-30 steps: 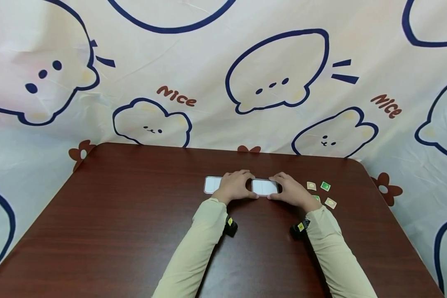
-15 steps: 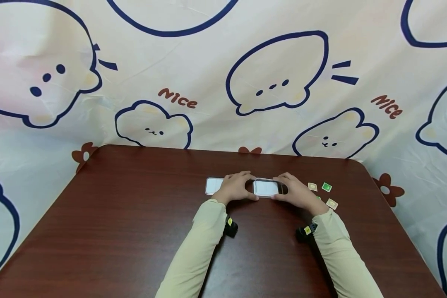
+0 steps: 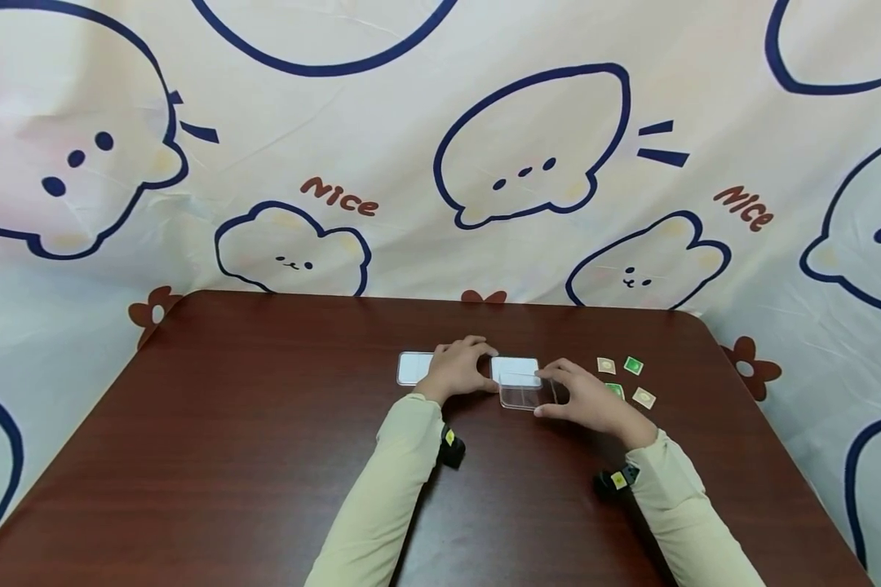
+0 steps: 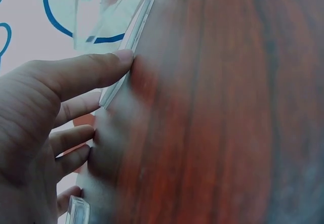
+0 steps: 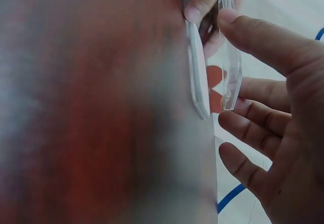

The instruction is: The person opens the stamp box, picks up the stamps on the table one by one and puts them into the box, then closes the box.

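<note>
My left hand (image 3: 457,368) holds the left end of a flat white case base (image 3: 515,364) on the table, thumb on the near edge. My right hand (image 3: 595,399) grips a clear plastic lid (image 3: 520,398) at its right end, between thumb and fingers. In the head view the lid overlaps the near part of the base. The right wrist view shows a gap between the lid (image 5: 233,67) and the base (image 5: 199,72). Beyond my left hand lies a second white case (image 3: 413,368), partly hidden by that hand.
Right of my right hand lie small square pieces: a cream one (image 3: 606,365), a green one (image 3: 634,365), another green one (image 3: 615,390) partly covered by the hand, and another cream one (image 3: 644,398). A patterned cloth (image 3: 382,122) hangs behind the brown table (image 3: 227,456).
My right hand has drawn the clear lid off the white base, rightward and then toward me. The left hand stays at the base's left end.
</note>
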Available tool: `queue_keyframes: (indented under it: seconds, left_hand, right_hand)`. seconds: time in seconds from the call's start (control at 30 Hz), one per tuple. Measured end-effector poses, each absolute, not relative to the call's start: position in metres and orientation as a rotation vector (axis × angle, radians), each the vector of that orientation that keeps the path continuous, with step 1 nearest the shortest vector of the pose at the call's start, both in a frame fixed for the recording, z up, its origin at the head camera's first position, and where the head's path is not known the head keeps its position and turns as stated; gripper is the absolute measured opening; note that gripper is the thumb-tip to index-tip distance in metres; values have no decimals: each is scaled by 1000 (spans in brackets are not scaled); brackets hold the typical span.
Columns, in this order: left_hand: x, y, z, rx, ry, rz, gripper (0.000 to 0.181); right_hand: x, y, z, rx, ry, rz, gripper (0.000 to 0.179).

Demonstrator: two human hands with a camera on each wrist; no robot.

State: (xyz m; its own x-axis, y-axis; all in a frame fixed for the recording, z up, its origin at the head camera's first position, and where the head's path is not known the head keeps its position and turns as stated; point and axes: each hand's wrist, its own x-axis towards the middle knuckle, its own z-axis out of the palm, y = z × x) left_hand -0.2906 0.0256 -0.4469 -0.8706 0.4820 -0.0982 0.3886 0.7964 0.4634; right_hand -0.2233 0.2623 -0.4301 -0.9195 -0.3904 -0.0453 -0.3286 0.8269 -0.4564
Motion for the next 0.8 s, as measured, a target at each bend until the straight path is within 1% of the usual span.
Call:
queue_keyframes:
  seconds: [0.47, 0.8]
  left_hand:
    - [-291, 24, -447, 682, 2781, 627, 59]
    - [-290, 25, -444, 682, 2769, 631, 59]
  right_hand:
    - [-188, 251, -437, -654, 2828, -657, 59]
    - [-177, 249, -438, -647, 2843, -605, 59]
